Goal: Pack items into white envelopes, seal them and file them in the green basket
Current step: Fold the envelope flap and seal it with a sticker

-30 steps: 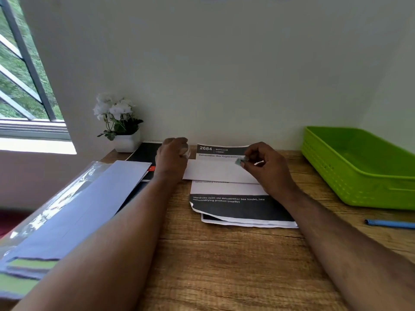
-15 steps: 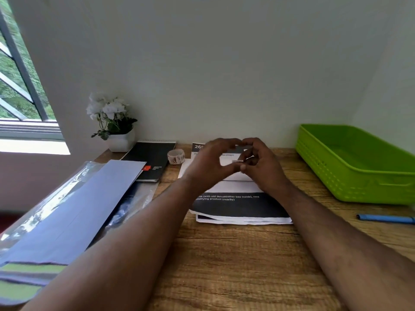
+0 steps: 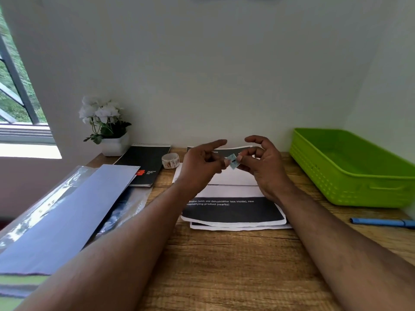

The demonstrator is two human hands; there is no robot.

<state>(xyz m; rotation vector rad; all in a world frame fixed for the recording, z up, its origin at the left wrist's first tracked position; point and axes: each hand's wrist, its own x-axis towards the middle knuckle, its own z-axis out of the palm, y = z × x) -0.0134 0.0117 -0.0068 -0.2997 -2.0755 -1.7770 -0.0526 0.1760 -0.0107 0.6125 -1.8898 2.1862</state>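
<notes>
While both hands hover above the middle of the wooden desk (image 3: 224, 265), a small pale-blue sticker (image 3: 233, 161) sits pinched between them. The right hand (image 3: 262, 169) grips it with thumb and fingertips, and the left hand (image 3: 199, 167) touches its left edge with thumb and middle finger while the index finger points out straight. Directly under the hands lies a white envelope (image 3: 233, 178), resting on a stack of printed sheets (image 3: 233, 212) with black bands and white text. At about two o'clock from the hands stands the green basket (image 3: 350, 176), well apart from the envelope. Near four o'clock a blue pen (image 3: 381, 222) lies on the wood. At nine o'clock, just beside the left hand, sits a roll of stickers (image 3: 170, 160), with a black notebook (image 3: 146, 164) next to it and a potted white flower (image 3: 105, 126) at ten o'clock. Plastic-wrapped envelopes (image 3: 67, 216) lie at eight o'clock.
</notes>
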